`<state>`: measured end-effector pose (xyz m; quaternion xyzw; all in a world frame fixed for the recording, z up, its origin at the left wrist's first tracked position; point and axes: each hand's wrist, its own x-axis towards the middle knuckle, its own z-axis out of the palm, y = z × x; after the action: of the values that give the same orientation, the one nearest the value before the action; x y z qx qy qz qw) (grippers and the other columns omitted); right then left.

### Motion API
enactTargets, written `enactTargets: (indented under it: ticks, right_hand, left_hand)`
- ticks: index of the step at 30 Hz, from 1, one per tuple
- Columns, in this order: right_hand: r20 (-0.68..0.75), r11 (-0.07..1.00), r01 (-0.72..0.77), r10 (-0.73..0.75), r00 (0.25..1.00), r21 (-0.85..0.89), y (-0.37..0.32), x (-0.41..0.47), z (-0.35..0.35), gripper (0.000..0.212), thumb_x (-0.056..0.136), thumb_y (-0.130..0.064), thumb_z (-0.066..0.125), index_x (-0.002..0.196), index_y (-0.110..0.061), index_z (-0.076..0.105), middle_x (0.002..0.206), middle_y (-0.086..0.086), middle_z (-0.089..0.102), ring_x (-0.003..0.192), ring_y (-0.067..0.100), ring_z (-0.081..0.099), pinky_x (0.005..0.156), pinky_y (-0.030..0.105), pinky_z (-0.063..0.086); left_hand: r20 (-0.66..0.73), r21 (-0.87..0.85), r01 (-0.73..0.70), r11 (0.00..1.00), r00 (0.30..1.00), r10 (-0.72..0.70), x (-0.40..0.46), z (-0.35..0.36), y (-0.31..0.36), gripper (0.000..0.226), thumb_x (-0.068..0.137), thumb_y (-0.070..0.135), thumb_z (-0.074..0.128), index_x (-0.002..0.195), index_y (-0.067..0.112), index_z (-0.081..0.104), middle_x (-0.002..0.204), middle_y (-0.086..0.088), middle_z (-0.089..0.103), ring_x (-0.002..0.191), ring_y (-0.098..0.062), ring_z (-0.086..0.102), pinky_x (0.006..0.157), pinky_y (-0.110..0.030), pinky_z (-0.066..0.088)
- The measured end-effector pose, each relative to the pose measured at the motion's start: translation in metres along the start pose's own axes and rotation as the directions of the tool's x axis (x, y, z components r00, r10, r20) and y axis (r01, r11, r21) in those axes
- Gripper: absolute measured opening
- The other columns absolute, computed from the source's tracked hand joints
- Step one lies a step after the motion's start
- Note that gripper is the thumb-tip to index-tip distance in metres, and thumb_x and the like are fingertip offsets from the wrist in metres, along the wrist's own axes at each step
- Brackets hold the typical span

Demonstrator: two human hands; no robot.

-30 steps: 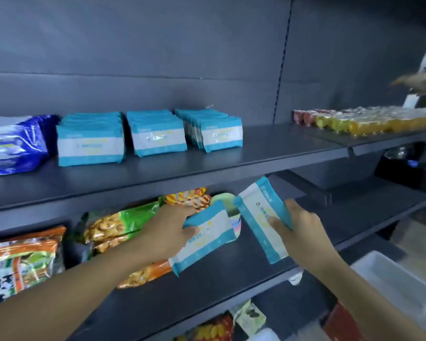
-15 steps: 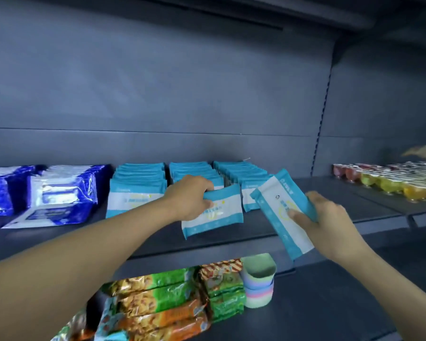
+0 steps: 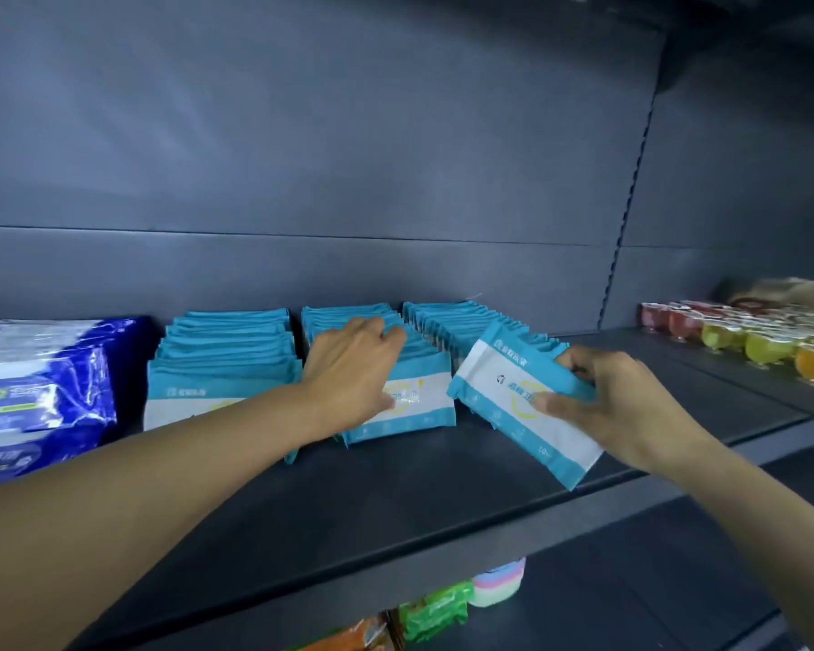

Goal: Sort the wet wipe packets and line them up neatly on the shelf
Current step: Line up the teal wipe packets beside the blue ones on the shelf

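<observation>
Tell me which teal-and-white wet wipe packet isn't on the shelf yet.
The tilted teal-and-white plastic packet in the right hand, right of the three rows; the others stand filed.

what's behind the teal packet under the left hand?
A row of matching teal-and-white wet wipe packets standing on the dark grey shelf, running back to the wall. The left hand covers the front teal packet's top edge and the nearest ones.

Three packet rows (image 3: 447, 328) on shelf (image 3: 442, 500), jelly cups (image 3: 743, 338) right.
</observation>
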<state>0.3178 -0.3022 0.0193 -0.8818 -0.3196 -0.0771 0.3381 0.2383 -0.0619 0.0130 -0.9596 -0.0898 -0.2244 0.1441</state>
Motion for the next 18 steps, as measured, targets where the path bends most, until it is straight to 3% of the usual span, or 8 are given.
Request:
enactTargets:
  ticks: [2, 5, 10, 12, 15, 18]
  right_hand:
    - [0.006, 0.999, 0.032, -0.032, 0.999, -0.008, -0.001, 0.004, 0.002, 0.016, 0.076, -0.027, 0.077, 0.077, -0.019, 0.063, 0.075, -0.003, 0.068, 0.06, 0.017, 0.061, 0.051, 0.026, 0.044]
    - [0.048, 0.994, 0.102, -0.104, 0.993, 0.042, -0.003, 0.009, 0.003, 0.016, 0.073, -0.02, 0.08, 0.072, -0.016, 0.065, 0.071, 0.0, 0.067, 0.056, 0.01, 0.052, 0.054, 0.025, 0.042]
    - [0.237, 0.98, 0.19, -0.198, 0.951, 0.055, -0.012, 0.021, 0.002, 0.011, 0.076, -0.015, 0.078, 0.08, -0.014, 0.068, 0.085, 0.003, 0.069, 0.079, 0.026, 0.064, 0.072, 0.042, 0.053]
    - [0.303, 0.972, 0.228, -0.235, 0.924, 0.057, -0.018, 0.026, 0.005, 0.011, 0.078, -0.012, 0.075, 0.084, -0.019, 0.069, 0.089, -0.004, 0.07, 0.082, 0.015, 0.065, 0.076, 0.032, 0.055]
    - [0.36, 0.959, 0.277, -0.282, 0.889, 0.065, -0.029, 0.036, 0.015, 0.019, 0.079, -0.01, 0.075, 0.085, -0.027, 0.068, 0.089, -0.015, 0.068, 0.081, -0.006, 0.061, 0.077, 0.01, 0.046]
    - [0.355, 0.943, 0.319, -0.33, 0.875, 0.091, -0.042, 0.05, 0.031, 0.021, 0.077, -0.013, 0.076, 0.09, -0.027, 0.069, 0.092, -0.015, 0.068, 0.088, -0.002, 0.061, 0.086, 0.017, 0.046]
  left_hand:
    - [0.022, 0.095, -0.01, 0.995, 1.0, 0.008, -0.005, 0.0, -0.003, 0.064, 0.071, 0.049, 0.074, 0.117, 0.018, 0.041, 0.109, 0.001, 0.05, 0.103, -0.019, 0.049, 0.072, -0.029, 0.033]
    - [0.023, 0.16, 0.025, 0.987, 0.999, -0.029, -0.011, 0.002, -0.007, 0.067, 0.069, 0.055, 0.074, 0.115, 0.018, 0.041, 0.106, 0.001, 0.053, 0.101, -0.019, 0.051, 0.073, -0.03, 0.028]
    - [0.019, 0.147, 0.064, 0.987, 0.998, -0.068, -0.011, -0.001, -0.011, 0.058, 0.07, 0.056, 0.071, 0.107, 0.018, 0.047, 0.105, 0.001, 0.054, 0.1, -0.02, 0.05, 0.077, -0.031, 0.028]
    - [0.029, 0.136, 0.048, 0.99, 0.998, -0.053, -0.011, -0.004, -0.014, 0.057, 0.072, 0.058, 0.069, 0.107, 0.018, 0.049, 0.106, 0.001, 0.053, 0.102, -0.02, 0.049, 0.079, -0.031, 0.029]
    - [0.054, 0.041, 0.056, 0.998, 0.997, -0.058, -0.009, -0.013, -0.025, 0.054, 0.073, 0.056, 0.069, 0.108, 0.019, 0.051, 0.108, 0.0, 0.053, 0.104, -0.021, 0.05, 0.081, -0.033, 0.033]
    - [0.075, -0.094, 0.095, 0.991, 0.993, -0.088, -0.009, -0.024, -0.041, 0.038, 0.078, 0.042, 0.07, 0.106, 0.021, 0.053, 0.111, 0.0, 0.054, 0.105, -0.021, 0.051, 0.078, -0.031, 0.035]
